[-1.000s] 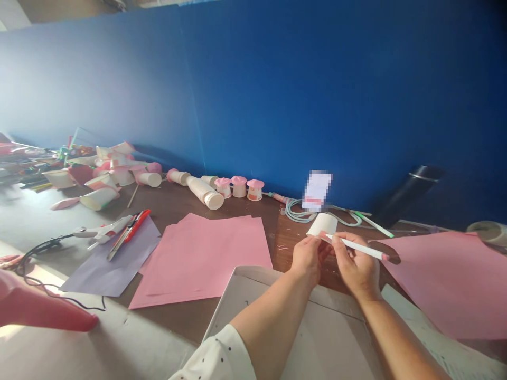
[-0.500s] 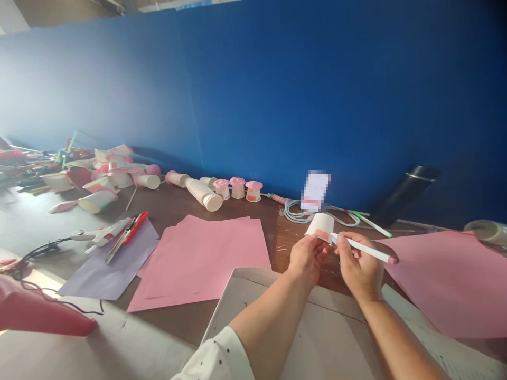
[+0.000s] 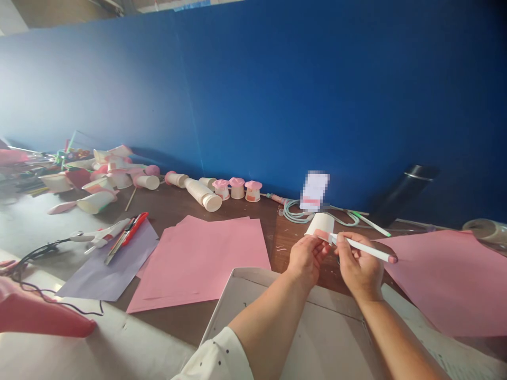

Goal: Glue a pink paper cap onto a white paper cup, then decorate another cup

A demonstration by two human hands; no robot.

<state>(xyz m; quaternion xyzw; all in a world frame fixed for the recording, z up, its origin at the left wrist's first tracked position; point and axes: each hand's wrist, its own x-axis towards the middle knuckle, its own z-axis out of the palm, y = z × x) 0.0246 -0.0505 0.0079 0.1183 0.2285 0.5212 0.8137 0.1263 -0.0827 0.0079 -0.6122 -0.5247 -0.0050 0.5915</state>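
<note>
My left hand [image 3: 306, 258] is closed on a small white paper cup [image 3: 321, 225] with a pink patch on its side, held tilted above the brown table [image 3: 174, 206]. Gripped in my right hand [image 3: 358, 268] is a white marker pen [image 3: 362, 248] with a pink end. Its tip touches the cup's side at the pink patch. Both hands are close together just beyond a shallow white cardboard tray [image 3: 253, 285].
Pink paper sheets [image 3: 202, 258] lie left of the hands and another pink sheet [image 3: 451, 279] lies right. A glue gun [image 3: 101, 234] and a red cutter [image 3: 130, 228] rest on purple paper [image 3: 106, 264]. Paper cups [image 3: 202, 192] line the blue wall. A black flask [image 3: 404, 195] leans at right.
The pen tip has shifted slightly right across the cup, from the patch's left edge to its right side. The hands stay in nearly the same place.
</note>
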